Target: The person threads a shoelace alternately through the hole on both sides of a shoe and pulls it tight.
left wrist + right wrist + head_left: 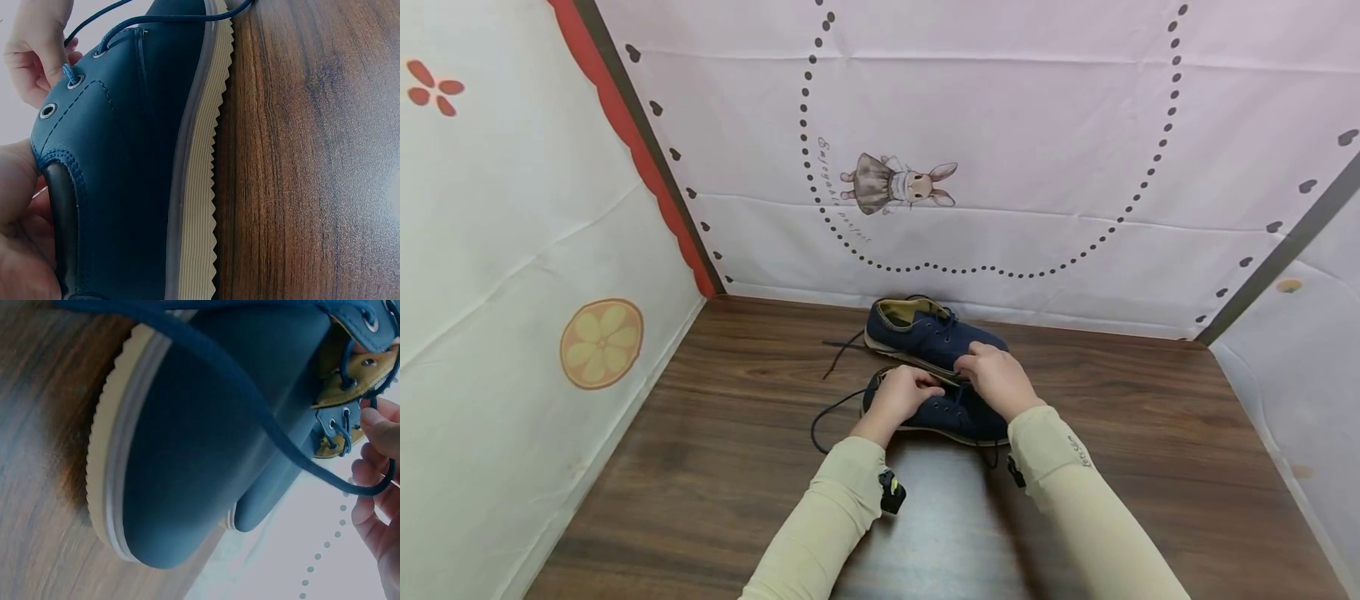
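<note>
Two navy lace-up shoes lie side by side on their pale soles, toes to the right. The nearer shoe (936, 419) has its lace partly threaded, and one eyelet by the collar shows bare in the left wrist view. My left hand (901, 397) holds this shoe at its opening, thumb against the collar edge. Over the lacing area, my right hand (992, 377) pinches the dark blue shoelace (290, 450) between thumb and finger. The lace loops from those fingers across the toe. Behind stands the other shoe (901, 337), close against the nearer one.
A dark wood-grain surface (752, 400) lies under the shoes. Just behind them rises a pale printed cloth wall (1037, 167), with another cloth wall (497, 275) on the left. Loose lace ends (813, 429) trail leftward from the heels.
</note>
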### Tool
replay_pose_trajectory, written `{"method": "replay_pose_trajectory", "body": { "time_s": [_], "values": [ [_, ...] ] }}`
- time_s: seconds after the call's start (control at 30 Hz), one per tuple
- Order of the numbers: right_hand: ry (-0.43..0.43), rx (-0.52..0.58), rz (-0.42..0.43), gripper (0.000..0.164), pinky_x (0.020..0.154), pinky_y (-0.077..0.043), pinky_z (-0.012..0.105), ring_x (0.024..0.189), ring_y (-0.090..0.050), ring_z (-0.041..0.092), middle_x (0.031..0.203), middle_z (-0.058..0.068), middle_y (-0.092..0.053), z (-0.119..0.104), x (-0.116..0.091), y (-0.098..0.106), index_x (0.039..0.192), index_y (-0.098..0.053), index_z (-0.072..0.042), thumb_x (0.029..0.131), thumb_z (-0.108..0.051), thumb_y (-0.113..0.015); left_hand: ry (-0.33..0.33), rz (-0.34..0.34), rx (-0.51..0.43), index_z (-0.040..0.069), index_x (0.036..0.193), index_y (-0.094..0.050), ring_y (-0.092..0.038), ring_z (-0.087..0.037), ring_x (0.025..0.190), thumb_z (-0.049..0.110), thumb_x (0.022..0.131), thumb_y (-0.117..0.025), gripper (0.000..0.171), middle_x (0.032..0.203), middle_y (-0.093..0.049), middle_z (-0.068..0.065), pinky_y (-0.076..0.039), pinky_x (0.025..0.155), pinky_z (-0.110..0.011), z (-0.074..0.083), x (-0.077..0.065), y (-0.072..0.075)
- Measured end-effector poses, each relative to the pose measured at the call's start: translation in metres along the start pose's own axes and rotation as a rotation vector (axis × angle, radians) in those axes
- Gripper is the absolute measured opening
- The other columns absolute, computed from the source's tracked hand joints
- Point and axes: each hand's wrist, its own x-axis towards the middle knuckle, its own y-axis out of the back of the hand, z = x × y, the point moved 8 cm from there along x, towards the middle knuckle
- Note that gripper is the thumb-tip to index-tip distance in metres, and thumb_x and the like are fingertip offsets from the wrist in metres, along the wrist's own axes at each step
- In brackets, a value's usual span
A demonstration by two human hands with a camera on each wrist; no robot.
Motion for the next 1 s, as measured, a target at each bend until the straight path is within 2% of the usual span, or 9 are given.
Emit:
{"method": "replay_pose_trajectory", "body": {
  "time_s": [0.2,0.33,0.47,0.6,0.7,0.77,0.83,0.93,1.0],
  "values": [
    [0.009,-0.005,-0.032,0.016,0.053,-0.037,0.022,0.059,-0.042,0.009,0.072,-0.005,-0.044,-0.001,0.005,-0.002,0.085,-0.066,-0.017,0.079,-0.006,-0.057,-0.003,-0.001,-0.002,0.020,0.080,-0.067,-0.053,-0.006,0.068,0.036,0.072,-0.061,0.019,0.074,-0.060,0.010,-0.042,0.060,-0.022,0.003,0.001,0.001],
    [-0.034,0.074,-0.123,0.014,0.055,-0.038,0.022,0.061,-0.043,0.007,0.073,-0.006,-0.045,-0.001,0.007,-0.014,0.086,-0.066,-0.019,0.079,-0.010,-0.057,-0.006,-0.005,-0.006,0.020,0.081,-0.068,-0.054,-0.006,0.069,0.036,0.073,-0.060,0.020,0.076,-0.060,0.010,-0.042,0.060,-0.022,0.005,0.001,-0.002],
    [-0.171,0.308,-0.236,0.019,0.062,-0.040,0.025,0.069,-0.047,0.009,0.086,-0.005,-0.052,0.013,0.001,-0.023,0.099,-0.062,-0.018,0.083,-0.013,-0.053,-0.010,-0.004,0.013,0.020,0.077,-0.067,-0.053,-0.006,0.066,0.032,0.076,-0.060,0.015,0.072,-0.059,0.011,-0.042,0.059,-0.022,0.006,0.001,-0.004],
    [-0.290,0.621,-0.283,0.047,0.081,-0.034,0.042,0.102,-0.042,0.024,0.119,0.006,-0.042,0.031,-0.020,-0.023,0.125,-0.040,-0.015,0.081,-0.020,-0.055,-0.020,-0.002,-0.028,0.018,0.076,-0.063,-0.050,-0.006,0.061,0.027,0.079,-0.056,0.011,0.068,-0.056,0.010,-0.040,0.056,-0.022,0.004,-0.001,-0.002],
    [-0.303,0.686,-0.393,0.076,0.087,-0.023,0.051,0.117,-0.022,0.034,0.132,0.014,-0.023,0.034,-0.045,-0.031,0.133,-0.020,-0.014,0.072,-0.032,-0.063,-0.037,0.019,-0.272,0.009,0.082,-0.058,-0.053,-0.011,0.062,0.019,0.083,-0.049,0.013,0.071,-0.059,0.002,-0.043,0.057,-0.025,-0.001,-0.003,0.007],
    [-0.297,0.652,-0.466,0.091,0.088,-0.019,0.053,0.119,-0.015,0.036,0.135,0.015,-0.016,0.033,-0.060,-0.040,0.134,-0.014,-0.013,0.065,-0.036,-0.068,-0.059,0.054,-0.536,0.003,0.086,-0.051,-0.055,-0.016,0.063,0.014,0.086,-0.042,0.014,0.073,-0.061,-0.006,-0.045,0.057,-0.028,-0.010,-0.002,0.017],
    [-0.286,0.562,-0.476,0.098,0.089,-0.018,0.053,0.120,-0.013,0.036,0.135,0.016,-0.016,0.033,-0.069,-0.048,0.134,-0.015,-0.012,0.059,-0.037,-0.073,-0.097,0.093,-0.846,0.001,0.086,-0.046,-0.056,-0.021,0.063,0.008,0.086,-0.038,0.011,0.074,-0.061,-0.013,-0.046,0.056,-0.031,-0.028,0.006,0.030],
    [-0.303,0.458,-0.419,0.103,0.090,-0.016,0.053,0.122,-0.011,0.033,0.136,0.012,-0.017,0.036,-0.074,-0.057,0.134,-0.017,-0.011,0.053,-0.030,-0.078,-0.078,0.187,-1.170,0.003,0.087,-0.041,-0.056,-0.025,0.067,0.009,0.086,-0.035,0.008,0.079,-0.059,-0.017,-0.046,0.061,-0.037,-0.047,0.002,0.067],
    [-0.320,0.406,-0.381,0.103,0.090,-0.017,0.053,0.122,-0.012,0.032,0.135,0.010,-0.019,0.037,-0.075,-0.060,0.133,-0.019,-0.011,0.050,-0.026,-0.079,-0.059,0.264,-1.329,0.003,0.087,-0.041,-0.055,-0.026,0.073,0.011,0.086,-0.036,0.009,0.085,-0.058,-0.018,-0.044,0.067,-0.039,-0.058,-0.008,0.098]
  ]
}}
